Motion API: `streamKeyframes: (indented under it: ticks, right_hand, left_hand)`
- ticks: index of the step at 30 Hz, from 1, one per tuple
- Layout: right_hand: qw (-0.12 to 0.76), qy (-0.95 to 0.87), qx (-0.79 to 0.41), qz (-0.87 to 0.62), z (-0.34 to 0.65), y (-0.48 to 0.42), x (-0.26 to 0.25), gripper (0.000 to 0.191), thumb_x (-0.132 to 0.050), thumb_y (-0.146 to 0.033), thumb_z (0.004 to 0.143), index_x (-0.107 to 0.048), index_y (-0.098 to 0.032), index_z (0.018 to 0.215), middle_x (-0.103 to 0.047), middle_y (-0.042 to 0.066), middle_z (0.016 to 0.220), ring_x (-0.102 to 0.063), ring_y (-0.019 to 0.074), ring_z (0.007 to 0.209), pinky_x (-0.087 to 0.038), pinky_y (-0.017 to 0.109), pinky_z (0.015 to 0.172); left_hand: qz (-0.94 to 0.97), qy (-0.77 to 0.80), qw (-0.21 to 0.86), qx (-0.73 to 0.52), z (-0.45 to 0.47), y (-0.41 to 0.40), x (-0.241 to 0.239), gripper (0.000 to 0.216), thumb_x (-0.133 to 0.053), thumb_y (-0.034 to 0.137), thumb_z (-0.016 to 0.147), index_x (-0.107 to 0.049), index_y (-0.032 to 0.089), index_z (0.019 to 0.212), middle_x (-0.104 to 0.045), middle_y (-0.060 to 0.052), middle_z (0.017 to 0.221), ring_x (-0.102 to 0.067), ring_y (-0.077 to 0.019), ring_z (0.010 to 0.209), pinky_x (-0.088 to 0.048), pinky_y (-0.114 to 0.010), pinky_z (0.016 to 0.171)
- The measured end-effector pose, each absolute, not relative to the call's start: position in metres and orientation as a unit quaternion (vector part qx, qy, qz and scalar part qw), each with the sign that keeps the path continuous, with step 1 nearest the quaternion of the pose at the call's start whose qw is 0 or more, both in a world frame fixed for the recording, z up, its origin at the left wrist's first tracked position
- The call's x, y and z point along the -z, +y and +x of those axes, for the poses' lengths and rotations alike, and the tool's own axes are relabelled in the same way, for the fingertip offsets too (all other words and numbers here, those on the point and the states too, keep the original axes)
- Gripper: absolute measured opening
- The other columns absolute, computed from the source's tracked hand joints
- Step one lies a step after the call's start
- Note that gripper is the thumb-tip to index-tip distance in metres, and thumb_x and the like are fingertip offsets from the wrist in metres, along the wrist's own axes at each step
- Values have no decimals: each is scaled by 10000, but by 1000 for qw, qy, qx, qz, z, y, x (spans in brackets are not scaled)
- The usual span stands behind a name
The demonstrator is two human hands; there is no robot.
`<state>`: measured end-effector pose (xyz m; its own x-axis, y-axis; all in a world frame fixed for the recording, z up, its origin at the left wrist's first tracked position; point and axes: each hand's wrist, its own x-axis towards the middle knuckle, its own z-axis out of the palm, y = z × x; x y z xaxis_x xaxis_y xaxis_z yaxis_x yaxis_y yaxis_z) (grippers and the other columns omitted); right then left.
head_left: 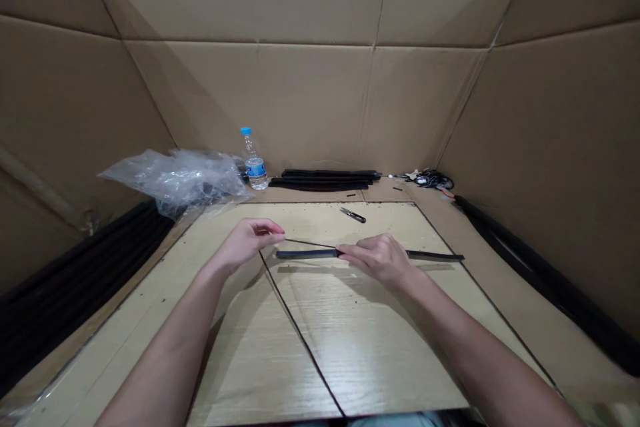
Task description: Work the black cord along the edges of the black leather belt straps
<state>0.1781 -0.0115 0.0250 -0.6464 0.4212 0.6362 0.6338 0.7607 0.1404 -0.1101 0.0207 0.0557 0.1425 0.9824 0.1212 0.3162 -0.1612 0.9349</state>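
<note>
My left hand [253, 240] is closed in a pinch on a thin black cord [310, 243]. From there the cord runs taut to the right, and a long length [300, 333] hangs from below my left hand towards the board's front edge. My right hand [377, 255] is closed around the middle of a flat black strip [306, 254], with the cord meeting the strip at its fingertips. Both ends of the strip stick out past the hand; its middle is hidden. Beyond my right hand, small thread snips [353, 215] lie on the board.
A pale wooden board [390, 347] covers the work surface. Behind it stand a water bottle [256, 163], a clear plastic bag [185, 177], stacked black strips [327, 180] and a cable tangle [434, 179]. Long black bundles lie left [90, 247] and right [545, 280], inside cardboard walls [310, 100].
</note>
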Motion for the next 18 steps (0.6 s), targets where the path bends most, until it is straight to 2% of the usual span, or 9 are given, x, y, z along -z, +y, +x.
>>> streamKeyframes:
  ticks: [3,6,8,10,15,18]
  right_hand:
    - [331,-887,172,-271,177,-14,-27,210,-529,-257,932,-716,-175,981,-585,-29,502,-502,63,432,-319,181,451]
    - [365,-880,173,-249,172,-17,-27,198,-546,-251,920,-710,-171,997,-604,-23,519,-526,67,449,-357,178,459]
    - [384,-875,175,-240,170,-18,-28,191,-558,-240,911,-704,-166,1009,-623,-16,538,-545,74,464,-380,182,468]
    - [401,-870,175,-229,169,-20,-29,188,-573,-231,900,-692,-160,1027,-641,-10,560,-559,80,477,-399,188,478]
    - [438,-860,164,-205,168,-23,-33,211,-599,-221,883,-660,-135,1065,-660,-1,600,-590,91,514,-440,198,514]
    - [427,-864,170,-203,168,-26,-33,209,-578,-211,893,-657,-145,1074,-650,-2,602,-590,88,520,-442,195,514]
  left_hand:
    - [590,523,355,-502,-103,27,-39,187,-754,311,595,-665,159,660,-640,-16,652,-541,-147,619,-410,-259,608]
    - [628,489,397,-458,-81,22,-23,209,-736,300,617,-668,143,735,-646,-38,719,-557,-161,631,-418,-272,596]
    - [676,419,426,-431,-64,12,-18,228,-689,324,706,-689,153,858,-667,-72,878,-593,-192,777,-443,-292,678]
    - [677,366,495,-403,-50,0,-18,224,-628,334,794,-691,175,939,-673,-82,943,-600,-201,854,-444,-304,739]
    - [533,260,699,-399,-36,-22,-25,248,-752,334,707,-677,162,868,-666,-63,813,-619,-185,769,-452,-304,741]
    - [457,262,760,-381,-35,-25,-27,283,-805,305,646,-654,153,831,-594,-8,662,-537,-104,569,-426,-240,591]
